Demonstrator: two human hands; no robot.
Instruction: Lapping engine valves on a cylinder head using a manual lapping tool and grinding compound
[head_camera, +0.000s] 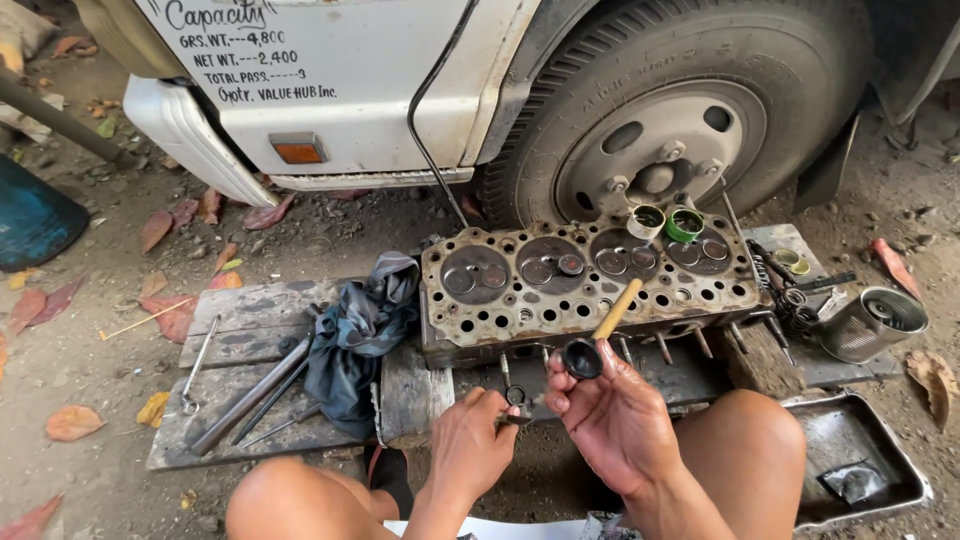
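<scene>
Beside a truck wheel (660, 150), on dirt ground, a person squats with bare knees, looking down at a grimy cylinder head (590, 285) lying on wooden planks (250, 310). Right hand (615, 415) is raised palm-up just in front of the head, fingers curled round a wooden-handled tool (600, 335) with a black suction cup at its lower end. Left hand (470, 445), lower and just beside it, pinches a small valve (512, 392) between closed fingertips. Two small tins (665, 222), one green, sit on the head's far edge. A dark rag (355, 335) and long metal bars (250, 395) lie on the planks to the left. A metal can (870, 322) and springs (790, 295) rest to the right, near a metal tray (860, 460).
</scene>
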